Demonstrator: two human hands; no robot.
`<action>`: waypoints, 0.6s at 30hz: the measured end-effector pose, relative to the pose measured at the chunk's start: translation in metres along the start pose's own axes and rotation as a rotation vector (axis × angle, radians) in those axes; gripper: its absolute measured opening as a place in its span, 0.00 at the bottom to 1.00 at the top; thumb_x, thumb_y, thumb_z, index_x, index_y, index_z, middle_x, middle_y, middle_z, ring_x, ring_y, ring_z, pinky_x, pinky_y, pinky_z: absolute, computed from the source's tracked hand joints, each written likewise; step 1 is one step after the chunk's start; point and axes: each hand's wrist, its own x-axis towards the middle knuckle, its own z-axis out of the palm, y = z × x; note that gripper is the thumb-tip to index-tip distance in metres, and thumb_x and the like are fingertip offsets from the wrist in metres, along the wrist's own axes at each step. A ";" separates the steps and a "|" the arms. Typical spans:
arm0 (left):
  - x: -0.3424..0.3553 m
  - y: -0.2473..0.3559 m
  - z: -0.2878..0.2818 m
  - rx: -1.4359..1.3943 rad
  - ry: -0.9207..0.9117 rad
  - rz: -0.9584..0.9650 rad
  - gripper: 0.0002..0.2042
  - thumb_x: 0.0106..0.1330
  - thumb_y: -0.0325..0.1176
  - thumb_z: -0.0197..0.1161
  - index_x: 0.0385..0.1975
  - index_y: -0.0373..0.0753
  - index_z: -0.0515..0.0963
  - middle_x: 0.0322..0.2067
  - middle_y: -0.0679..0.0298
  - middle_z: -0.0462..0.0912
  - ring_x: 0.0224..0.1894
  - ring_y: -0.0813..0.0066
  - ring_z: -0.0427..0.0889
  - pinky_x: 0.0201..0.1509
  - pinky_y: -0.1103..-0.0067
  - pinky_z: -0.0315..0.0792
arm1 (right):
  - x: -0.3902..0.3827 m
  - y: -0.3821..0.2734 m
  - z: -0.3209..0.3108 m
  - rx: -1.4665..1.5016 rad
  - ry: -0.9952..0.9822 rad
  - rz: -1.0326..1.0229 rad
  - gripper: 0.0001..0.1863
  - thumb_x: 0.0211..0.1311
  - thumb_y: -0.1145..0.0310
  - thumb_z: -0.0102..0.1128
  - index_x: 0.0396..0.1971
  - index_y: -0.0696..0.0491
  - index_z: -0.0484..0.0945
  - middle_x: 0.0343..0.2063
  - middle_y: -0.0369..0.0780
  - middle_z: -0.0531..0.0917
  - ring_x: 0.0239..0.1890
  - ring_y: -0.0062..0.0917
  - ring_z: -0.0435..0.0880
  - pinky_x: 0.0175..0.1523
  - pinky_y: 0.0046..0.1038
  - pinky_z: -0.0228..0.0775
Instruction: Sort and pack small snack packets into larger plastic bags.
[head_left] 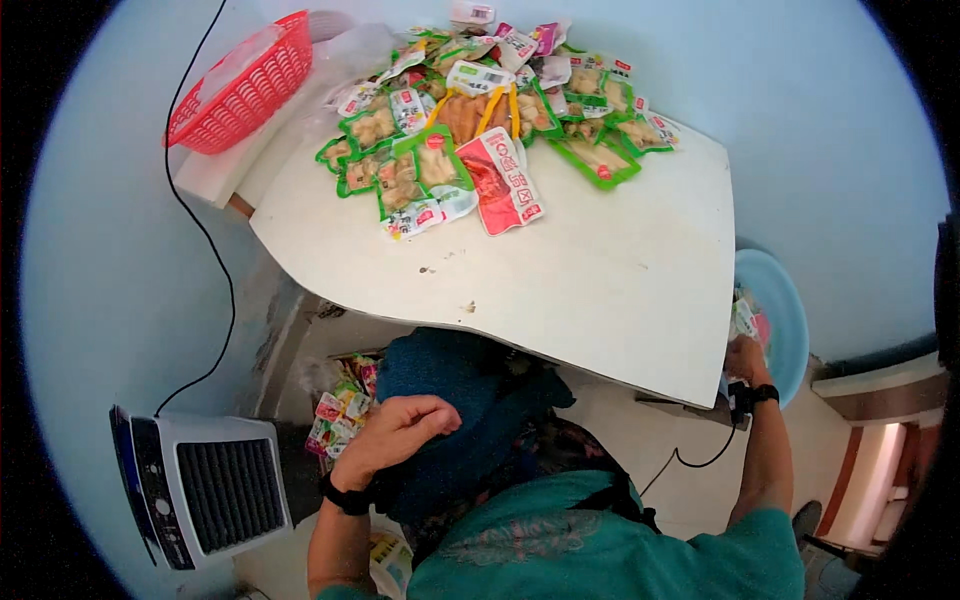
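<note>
My left hand (408, 430) rests over my lap, on the dark blue cloth (430, 370). Its fingers curl loosely inward, with nothing visible in them. On the right, my right hand (744, 358) reaches past the table's edge into a light blue basin (792, 300). Right at its fingers lie food packets (745, 318), white with some pink. Those fingers are mostly hidden, so whether they grip a packet does not show. A large heap of sealed food packets (470, 115) covers the far part of the white table (560, 280). At its near edge lies a red and white packet (500, 182).
A red plastic basket (245, 90) stands at the far left. More colourful packets (340, 410) sit below the table, left of my knees. An air cooler (215, 490) is at the lower left, and a black cable (222, 250) runs up the wall.
</note>
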 end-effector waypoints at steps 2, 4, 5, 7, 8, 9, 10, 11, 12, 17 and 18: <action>0.002 0.002 -0.001 0.030 -0.007 -0.005 0.13 0.71 0.37 0.53 0.37 0.33 0.80 0.31 0.65 0.82 0.35 0.81 0.77 0.39 0.82 0.72 | -0.004 -0.001 0.019 0.271 -0.116 -0.191 0.16 0.49 0.73 0.59 0.40 0.61 0.80 0.31 0.54 0.83 0.38 0.47 0.82 0.44 0.40 0.74; 0.002 0.002 -0.001 -0.006 -0.016 0.028 0.14 0.71 0.37 0.53 0.36 0.33 0.79 0.30 0.65 0.81 0.34 0.81 0.76 0.38 0.82 0.71 | 0.001 -0.008 0.023 0.408 -0.231 -0.172 0.18 0.51 0.69 0.59 0.42 0.60 0.79 0.35 0.54 0.83 0.41 0.46 0.82 0.45 0.39 0.74; 0.006 0.002 0.000 -0.007 -0.015 0.036 0.14 0.71 0.37 0.53 0.36 0.33 0.79 0.30 0.65 0.81 0.34 0.81 0.76 0.38 0.82 0.71 | -0.003 -0.009 0.015 0.528 -0.330 -0.107 0.20 0.53 0.66 0.60 0.45 0.59 0.78 0.39 0.55 0.82 0.44 0.46 0.82 0.46 0.38 0.74; 0.015 0.005 -0.001 -0.036 -0.037 0.101 0.13 0.71 0.37 0.52 0.35 0.32 0.79 0.30 0.65 0.81 0.34 0.81 0.76 0.38 0.82 0.71 | 0.013 0.056 0.050 0.346 -0.265 -0.160 0.21 0.53 0.62 0.62 0.46 0.57 0.78 0.40 0.53 0.83 0.44 0.44 0.82 0.47 0.38 0.73; 0.013 0.004 -0.001 -0.031 -0.006 0.090 0.13 0.71 0.37 0.52 0.35 0.32 0.79 0.30 0.65 0.81 0.34 0.81 0.76 0.38 0.82 0.71 | 0.018 0.033 0.049 0.272 -0.257 -0.222 0.22 0.53 0.60 0.63 0.47 0.56 0.78 0.40 0.51 0.83 0.44 0.43 0.82 0.48 0.38 0.73; 0.011 0.002 -0.001 -0.040 0.018 0.081 0.13 0.71 0.37 0.52 0.35 0.32 0.79 0.30 0.66 0.81 0.34 0.81 0.76 0.38 0.83 0.71 | 0.004 0.014 0.049 0.229 -0.199 -0.221 0.15 0.59 0.67 0.50 0.42 0.57 0.81 0.41 0.52 0.83 0.45 0.44 0.81 0.51 0.39 0.71; 0.007 0.000 -0.003 -0.054 0.043 0.074 0.13 0.71 0.36 0.53 0.35 0.32 0.79 0.30 0.66 0.81 0.34 0.81 0.76 0.38 0.83 0.71 | -0.001 -0.012 0.033 0.359 -0.205 -0.178 0.16 0.60 0.67 0.50 0.42 0.58 0.80 0.41 0.52 0.82 0.47 0.43 0.81 0.51 0.37 0.70; 0.007 0.003 -0.005 -0.056 0.048 0.087 0.13 0.71 0.36 0.53 0.35 0.32 0.79 0.30 0.66 0.81 0.34 0.81 0.76 0.38 0.83 0.71 | -0.004 -0.005 0.030 0.433 -0.211 -0.158 0.16 0.60 0.66 0.50 0.42 0.58 0.80 0.41 0.51 0.83 0.46 0.44 0.81 0.51 0.38 0.71; 0.008 0.007 -0.007 -0.052 0.048 0.123 0.13 0.71 0.36 0.53 0.35 0.32 0.79 0.30 0.66 0.80 0.34 0.82 0.76 0.38 0.83 0.71 | -0.008 0.002 0.026 0.507 -0.217 -0.139 0.16 0.60 0.66 0.50 0.42 0.58 0.80 0.40 0.51 0.83 0.45 0.46 0.81 0.50 0.39 0.71; 0.005 0.003 -0.028 -0.080 0.121 0.215 0.12 0.71 0.35 0.54 0.35 0.32 0.78 0.31 0.66 0.81 0.36 0.80 0.78 0.42 0.81 0.73 | -0.047 -0.029 -0.041 1.005 -0.024 0.214 0.14 0.66 0.59 0.55 0.34 0.56 0.77 0.18 0.36 0.77 0.17 0.19 0.78 0.18 0.22 0.69; 0.006 0.006 -0.033 -0.077 0.167 0.222 0.11 0.71 0.35 0.54 0.36 0.33 0.78 0.31 0.66 0.81 0.35 0.81 0.78 0.42 0.81 0.74 | -0.055 -0.034 -0.056 1.003 -0.020 0.210 0.14 0.66 0.59 0.55 0.34 0.56 0.77 0.18 0.36 0.77 0.17 0.19 0.78 0.18 0.22 0.69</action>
